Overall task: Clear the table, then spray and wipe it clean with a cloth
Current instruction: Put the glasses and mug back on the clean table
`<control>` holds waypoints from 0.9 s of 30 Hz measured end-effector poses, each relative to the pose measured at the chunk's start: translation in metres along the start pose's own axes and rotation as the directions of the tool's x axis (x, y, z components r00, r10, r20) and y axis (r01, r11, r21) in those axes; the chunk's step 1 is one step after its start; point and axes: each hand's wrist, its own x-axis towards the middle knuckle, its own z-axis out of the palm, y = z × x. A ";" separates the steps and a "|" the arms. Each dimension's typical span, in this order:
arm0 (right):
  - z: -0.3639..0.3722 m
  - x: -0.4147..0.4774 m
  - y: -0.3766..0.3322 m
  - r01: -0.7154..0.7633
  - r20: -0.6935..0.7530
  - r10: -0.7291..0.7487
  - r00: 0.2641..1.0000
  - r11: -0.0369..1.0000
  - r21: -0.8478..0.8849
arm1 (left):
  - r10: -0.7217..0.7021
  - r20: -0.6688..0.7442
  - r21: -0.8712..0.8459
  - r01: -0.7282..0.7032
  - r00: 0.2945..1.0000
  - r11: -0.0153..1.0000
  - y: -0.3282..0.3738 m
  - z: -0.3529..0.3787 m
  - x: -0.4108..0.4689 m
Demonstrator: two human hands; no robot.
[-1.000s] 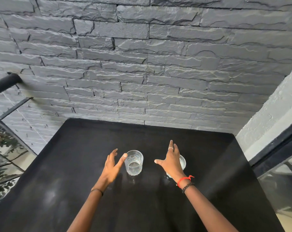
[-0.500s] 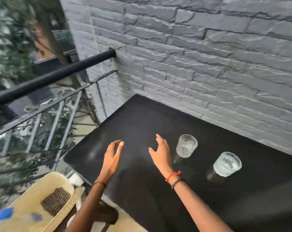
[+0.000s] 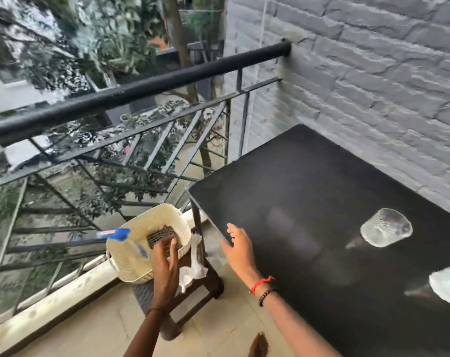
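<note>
Table [image 3: 309, 202]: one, black, fills the right half of the frame. It is not cleared, so I judge the step in hand is the first one, the clearing; spraying and wiping come after.
Stool [image 3: 213, 282]: one, dark, lower centre, just left of the table's corner. It carries the basket and the cloth.
Basket [image 3: 131, 266]: one, cream, lower left of centre. A dark ribbed thing lies inside; what it is I cannot tell.
Left hand [image 3: 164, 266]: one, reaching over the basket's near rim. Whether it grips anything, the blur does not let me say.
Right hand [image 3: 238, 247]: one, fingers spread and relaxed, holding nothing, at the table's left edge.
Glasses [image 3: 385, 227]: two, clear, on the table at the right; the second [image 3: 448, 284] is cut by the frame's edge. The next move probably calls for a firm hold on the basket, so both glasses can go into it.
Cloth [image 3: 193, 269]: one, white, crumpled, between basket and table leg.
Bottle [image 3: 115, 233]: one, blue-topped, at the basket's left rim, blurred.
</note>
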 end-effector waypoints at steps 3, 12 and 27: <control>0.033 0.002 0.002 -0.019 0.081 0.020 0.996 1.000 -0.016 | -0.109 -0.091 0.026 0.112 0.990 0.993 -0.031 -0.011 -0.014; 0.111 0.041 0.040 -0.208 0.288 0.230 0.929 0.972 -0.108 | -0.514 0.048 0.316 0.475 0.856 0.821 -0.123 0.004 -0.035; 0.209 0.107 0.107 -0.199 0.284 0.290 0.914 0.930 -0.309 | -0.536 0.262 0.574 0.317 0.802 0.755 -0.217 0.060 -0.010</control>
